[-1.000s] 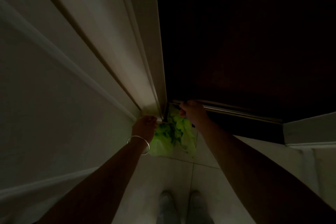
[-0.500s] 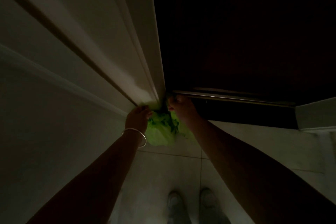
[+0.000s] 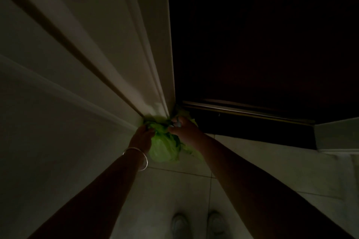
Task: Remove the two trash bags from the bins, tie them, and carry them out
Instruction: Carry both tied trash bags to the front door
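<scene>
At frame centre, against the floor by the dark doorway, the left hand [image 3: 142,135] and right hand [image 3: 183,129] both pinch the green trash bag [image 3: 165,149] at its gathered neck, its bulk hanging just below them, equally near both.

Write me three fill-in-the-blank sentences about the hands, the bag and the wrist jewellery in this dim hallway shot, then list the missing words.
1. Both hands grip a crumpled trash bag whose colour is ____.
2. The bangle sits on the wrist of the ____ hand.
3. The right hand holds the bag's gathered top at the foot of the pale door frame, beside a doorway that looks ____.
4. Below the arms, two pale ____ stand on the tiled floor.

Missing words: green; left; dark; shoes
</scene>
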